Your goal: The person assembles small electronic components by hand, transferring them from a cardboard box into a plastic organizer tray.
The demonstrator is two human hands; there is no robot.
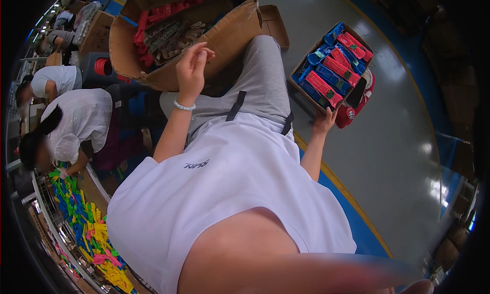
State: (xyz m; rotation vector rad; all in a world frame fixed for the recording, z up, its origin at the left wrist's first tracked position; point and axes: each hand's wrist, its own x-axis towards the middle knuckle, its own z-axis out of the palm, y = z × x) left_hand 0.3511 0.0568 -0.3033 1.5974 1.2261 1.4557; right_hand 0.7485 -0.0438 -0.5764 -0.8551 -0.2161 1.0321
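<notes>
My left hand [192, 72], with a pale beaded bracelet at the wrist, is raised in front of the big cardboard box [224, 39]. Its fingers are loosely bent and apart from the thumb, and nothing shows in them. Red plastic parts [153, 18] and a heap of greyish parts [171, 39] lie inside that box. On the right, my right hand [325, 120] grips the near corner of a small cardboard box [301, 86]. Rows of blue and red plastic pieces [337, 64] fill it, some with small green parts on them. My right fingertips are partly hidden by the box.
Beneath the small box sits a red and black object [352, 108]. Co-workers in white tops [76, 120] are at the left, by a bench heaped with yellow, blue, green and pink plastic parts [97, 233]. A grey floor [393, 156] with a yellow-and-blue stripe lies right.
</notes>
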